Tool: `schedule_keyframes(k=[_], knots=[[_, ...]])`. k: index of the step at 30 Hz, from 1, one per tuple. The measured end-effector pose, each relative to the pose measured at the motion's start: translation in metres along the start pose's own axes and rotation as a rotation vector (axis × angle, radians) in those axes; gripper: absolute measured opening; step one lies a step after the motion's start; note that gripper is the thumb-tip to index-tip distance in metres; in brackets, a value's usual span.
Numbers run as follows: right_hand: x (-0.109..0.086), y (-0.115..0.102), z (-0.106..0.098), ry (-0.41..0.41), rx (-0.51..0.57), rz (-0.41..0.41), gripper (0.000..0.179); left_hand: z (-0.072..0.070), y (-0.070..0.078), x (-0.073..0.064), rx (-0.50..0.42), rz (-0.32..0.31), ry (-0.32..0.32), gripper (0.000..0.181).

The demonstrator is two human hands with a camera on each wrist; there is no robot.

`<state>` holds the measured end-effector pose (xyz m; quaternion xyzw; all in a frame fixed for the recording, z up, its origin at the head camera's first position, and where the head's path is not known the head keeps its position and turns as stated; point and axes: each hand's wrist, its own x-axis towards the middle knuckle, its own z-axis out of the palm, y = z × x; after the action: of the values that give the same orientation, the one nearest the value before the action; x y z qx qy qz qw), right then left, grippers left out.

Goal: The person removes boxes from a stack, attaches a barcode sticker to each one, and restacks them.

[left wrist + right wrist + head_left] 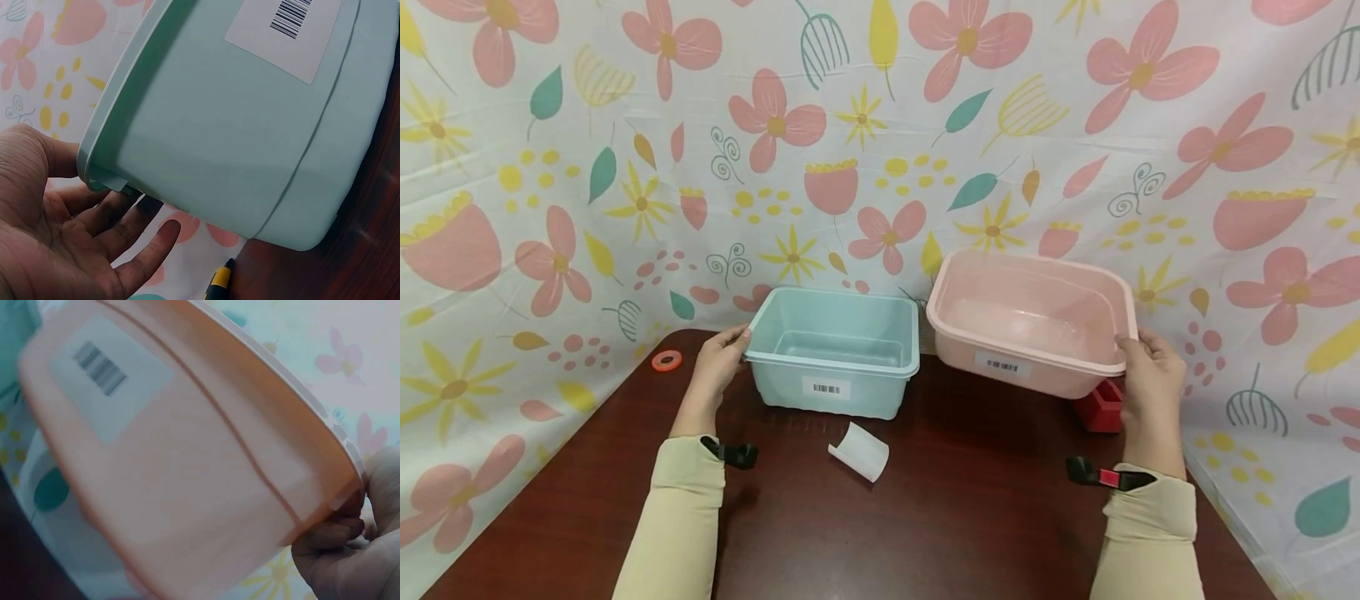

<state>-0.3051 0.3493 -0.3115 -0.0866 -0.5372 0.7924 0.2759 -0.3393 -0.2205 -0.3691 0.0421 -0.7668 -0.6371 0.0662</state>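
A pale blue-green plastic basin (827,377) with a barcode label on its front stands toward the back of the table. My left hand (718,360) pinches its left rim; in the left wrist view the thumb lies over the rim, with fingers below it. To the right, a pink plastic basin (1030,312), also labelled with a barcode, is held up above the table and tilted. My right hand (1153,371) grips its right front corner, thumb on the rim and fingers curled beneath. Both basins look empty inside.
A curled white piece (861,452) lies on the dark table (955,517) before the blue-green basin. An orange ring (666,360) sits at the left edge. Under the pink basin a red container (1101,408) partly shows. A black-and-yellow pen-like object (220,281) is near the left hand.
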Motion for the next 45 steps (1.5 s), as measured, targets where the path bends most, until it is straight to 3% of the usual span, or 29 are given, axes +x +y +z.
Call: schedule_keyframes(k=[3,6,16,21,33,45], knots=[[-0.004,-0.011,0.005,0.039,0.167,-0.008,0.042,0.001,0.001,0.000,-0.003,0.000,-0.005,0.057],[-0.010,-0.018,0.010,0.069,0.269,-0.028,0.037,0.003,0.001,0.000,0.003,0.003,-0.019,0.057],[-0.027,-0.022,0.033,-0.004,0.421,-0.054,0.042,0.020,0.003,0.002,0.040,0.037,-0.064,0.055],[-0.034,-0.016,0.047,-0.046,0.413,-0.051,0.040,0.032,0.003,0.002,0.047,0.049,-0.072,0.054],[-0.052,0.013,0.087,-0.169,0.225,-0.039,0.041,0.063,0.008,0.000,0.060,0.090,-0.081,0.053],[-0.065,0.028,0.103,-0.231,0.127,-0.059,0.043,0.075,0.007,-0.002,0.101,0.126,-0.063,0.050]])
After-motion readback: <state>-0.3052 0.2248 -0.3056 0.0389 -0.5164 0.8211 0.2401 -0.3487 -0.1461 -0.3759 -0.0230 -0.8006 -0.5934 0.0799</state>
